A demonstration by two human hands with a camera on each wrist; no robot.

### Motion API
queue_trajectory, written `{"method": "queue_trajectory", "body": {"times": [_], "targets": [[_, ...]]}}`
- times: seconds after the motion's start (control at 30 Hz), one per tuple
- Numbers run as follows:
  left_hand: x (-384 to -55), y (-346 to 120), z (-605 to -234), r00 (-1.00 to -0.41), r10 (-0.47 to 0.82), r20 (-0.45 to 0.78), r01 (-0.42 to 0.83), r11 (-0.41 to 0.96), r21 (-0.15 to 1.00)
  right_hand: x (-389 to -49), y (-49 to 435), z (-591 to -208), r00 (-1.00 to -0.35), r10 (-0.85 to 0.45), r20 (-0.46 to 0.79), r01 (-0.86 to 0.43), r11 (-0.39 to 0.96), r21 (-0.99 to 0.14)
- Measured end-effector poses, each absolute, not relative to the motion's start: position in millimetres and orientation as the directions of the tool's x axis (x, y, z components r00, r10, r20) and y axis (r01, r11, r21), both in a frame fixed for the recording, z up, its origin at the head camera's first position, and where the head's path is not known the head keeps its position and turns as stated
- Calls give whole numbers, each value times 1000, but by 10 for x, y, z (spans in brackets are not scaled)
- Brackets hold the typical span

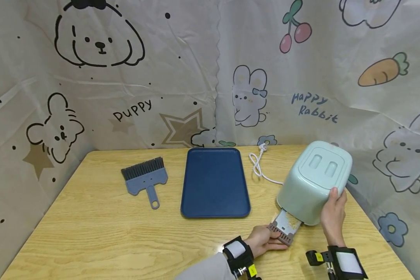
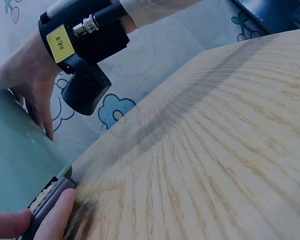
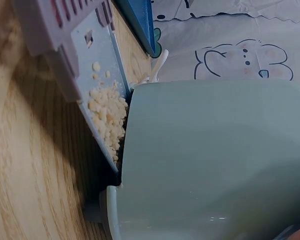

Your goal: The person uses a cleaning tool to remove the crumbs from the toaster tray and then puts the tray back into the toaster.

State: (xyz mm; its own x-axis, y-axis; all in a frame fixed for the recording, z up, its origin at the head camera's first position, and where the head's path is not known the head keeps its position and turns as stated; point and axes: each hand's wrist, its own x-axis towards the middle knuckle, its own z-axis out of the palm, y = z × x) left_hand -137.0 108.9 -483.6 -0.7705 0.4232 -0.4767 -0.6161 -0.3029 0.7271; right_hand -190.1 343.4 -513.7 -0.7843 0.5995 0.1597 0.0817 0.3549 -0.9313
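Observation:
A pale green toaster (image 1: 315,182) with a lid on top stands at the right of the table. My right hand (image 1: 333,217) grips its right side, thumb near the top edge. From the toaster's lower front a crumb tray (image 1: 286,224) sticks partly out. My left hand (image 1: 266,241) pinches the tray's slotted grey-brown handle (image 1: 281,233) between thumb and fingers. In the right wrist view a heap of pale crumbs (image 3: 109,117) lies on the metal tray close to the toaster's opening. The tray's inner end is hidden inside the toaster.
A dark blue tray (image 1: 215,182) lies flat at the table's middle. Left of it is a grey-blue brush (image 1: 147,181) with dark bristles. The toaster's white cord and plug (image 1: 257,163) lie behind, near the back edge. Printed cloth hangs around the wooden table (image 1: 126,241).

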Motion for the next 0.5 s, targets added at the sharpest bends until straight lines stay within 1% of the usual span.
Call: {"method": "queue_trajectory", "body": {"times": [0.13,0.5], "targets": [[-1366,1071,-4803,-763,427,-485,-625,-298,721,-1952,3468,-5157,-779,612,133,108,341,-934],[-1318,968,-4767,-748,461,-477,-637,-297,712,-1966,3472,-5111,-788,605,113,110,319,-941]]}}
